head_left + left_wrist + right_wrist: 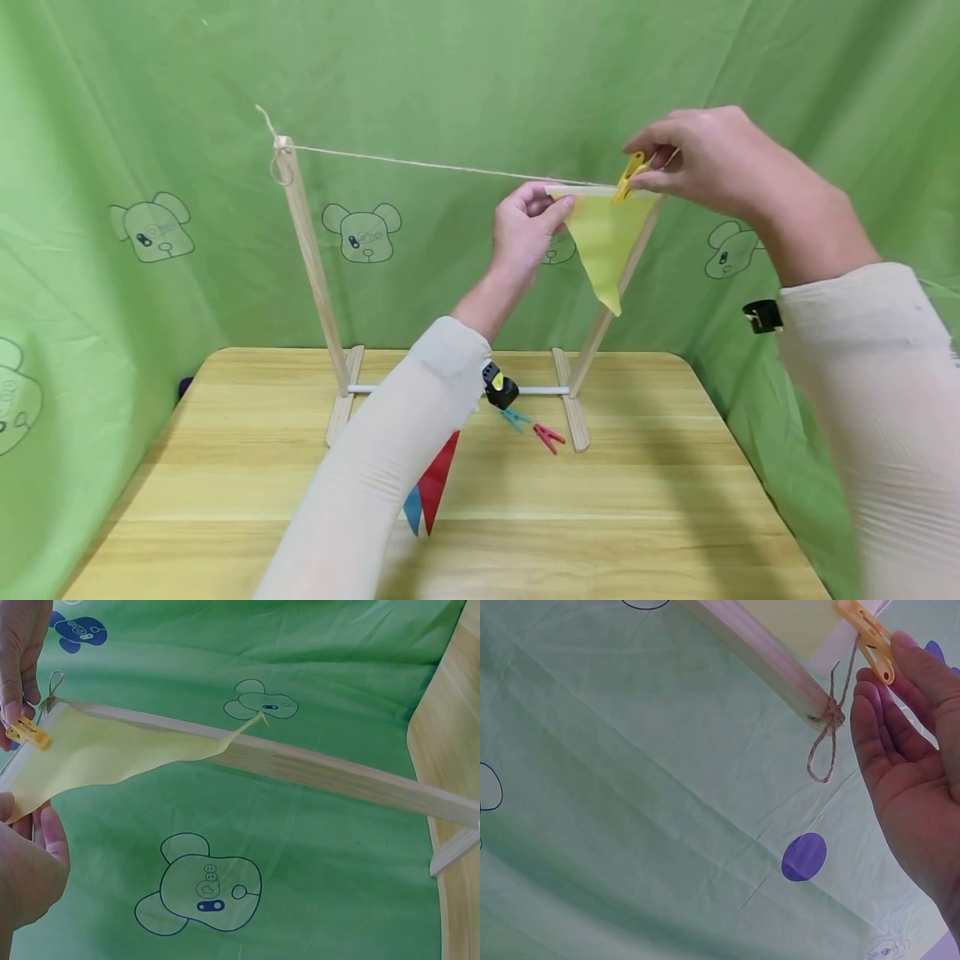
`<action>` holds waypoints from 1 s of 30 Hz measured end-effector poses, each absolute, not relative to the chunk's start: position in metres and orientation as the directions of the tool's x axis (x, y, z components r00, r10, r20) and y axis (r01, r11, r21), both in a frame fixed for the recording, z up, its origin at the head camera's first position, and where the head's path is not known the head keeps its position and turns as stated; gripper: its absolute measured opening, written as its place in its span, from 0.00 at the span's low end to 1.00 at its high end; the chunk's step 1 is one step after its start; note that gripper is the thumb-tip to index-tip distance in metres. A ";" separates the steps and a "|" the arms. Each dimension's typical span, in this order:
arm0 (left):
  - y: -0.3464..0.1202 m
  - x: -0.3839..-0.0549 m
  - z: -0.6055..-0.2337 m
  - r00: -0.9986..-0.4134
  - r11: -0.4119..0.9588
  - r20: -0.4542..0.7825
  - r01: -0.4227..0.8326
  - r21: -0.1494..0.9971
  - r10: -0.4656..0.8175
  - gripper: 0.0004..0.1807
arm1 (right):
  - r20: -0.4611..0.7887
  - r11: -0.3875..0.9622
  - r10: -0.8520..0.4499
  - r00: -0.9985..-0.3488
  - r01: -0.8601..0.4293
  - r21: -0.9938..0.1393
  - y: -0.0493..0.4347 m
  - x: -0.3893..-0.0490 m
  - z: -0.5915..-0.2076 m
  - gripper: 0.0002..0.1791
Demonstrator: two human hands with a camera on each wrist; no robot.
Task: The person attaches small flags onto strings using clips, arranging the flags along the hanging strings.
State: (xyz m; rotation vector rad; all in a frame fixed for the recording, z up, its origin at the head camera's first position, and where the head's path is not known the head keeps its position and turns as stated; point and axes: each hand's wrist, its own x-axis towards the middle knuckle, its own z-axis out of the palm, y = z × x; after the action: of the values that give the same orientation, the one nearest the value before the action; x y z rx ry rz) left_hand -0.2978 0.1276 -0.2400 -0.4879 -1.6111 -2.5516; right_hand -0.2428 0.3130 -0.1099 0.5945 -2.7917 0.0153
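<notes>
A yellow triangular pennant (606, 237) with a white top strip hangs at the string (420, 163), near the right post. My left hand (525, 225) pinches its top left corner between thumb and fingers. Over the strip, towards the right end, sits a yellow clothespin (628, 178). My right hand (712, 162) holds the clothespin by its handle end. In the left wrist view the clothespin (30, 733) overlaps the pennant's white edge, and the pennant's tip (251, 729) curls. The right wrist view shows thumb and fingers at the clothespin's handles (883, 664).
Two wooden posts, left (311, 250) and right (600, 333), stand on feet joined by a white bar (543, 390). A teal clothespin (514, 418) and a red one (549, 437) lie on the table (600, 517). Red (438, 482) and blue (412, 508) pennants are partly behind my left forearm.
</notes>
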 end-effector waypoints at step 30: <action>0.081 -0.292 -0.254 -0.923 -0.401 0.357 0.274 0.874 0.147 0.20 | 0.505 0.893 -0.321 -0.801 -0.433 -0.119 0.320 -0.222 -0.139 0.29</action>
State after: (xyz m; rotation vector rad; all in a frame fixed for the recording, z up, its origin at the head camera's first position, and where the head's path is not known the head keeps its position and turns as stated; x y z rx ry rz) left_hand -0.2918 0.0815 -0.2545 -0.5907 -1.6735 -2.4970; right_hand -0.2222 0.3204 -0.1390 0.5471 -2.5728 0.3140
